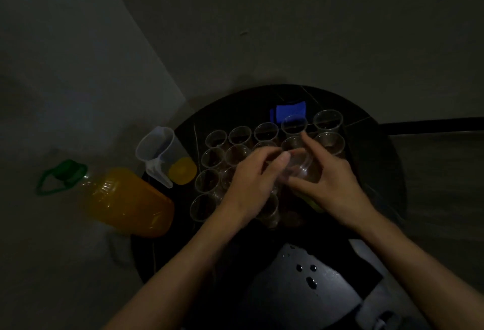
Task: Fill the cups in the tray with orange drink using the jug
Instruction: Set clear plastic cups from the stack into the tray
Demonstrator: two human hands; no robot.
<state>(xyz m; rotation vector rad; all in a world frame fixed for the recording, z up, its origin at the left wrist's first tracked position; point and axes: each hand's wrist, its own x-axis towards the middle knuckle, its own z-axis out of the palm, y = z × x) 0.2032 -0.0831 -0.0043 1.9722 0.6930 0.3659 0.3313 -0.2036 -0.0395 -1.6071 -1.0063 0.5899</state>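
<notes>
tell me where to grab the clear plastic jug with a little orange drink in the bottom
Probably by the handle of the clear plastic jug: it sticks out on the near side, toward you, and the jug stands upright. Come from the near left, since clear plastic cups crowd its right side.

very dim, murky frame (wide-angle bending at edges), soft blur throughout.

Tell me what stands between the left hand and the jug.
The leftmost cups stand between the left hand and the jug, so it must reach over them. That hand also grips a clear cup with the right hand.
</notes>
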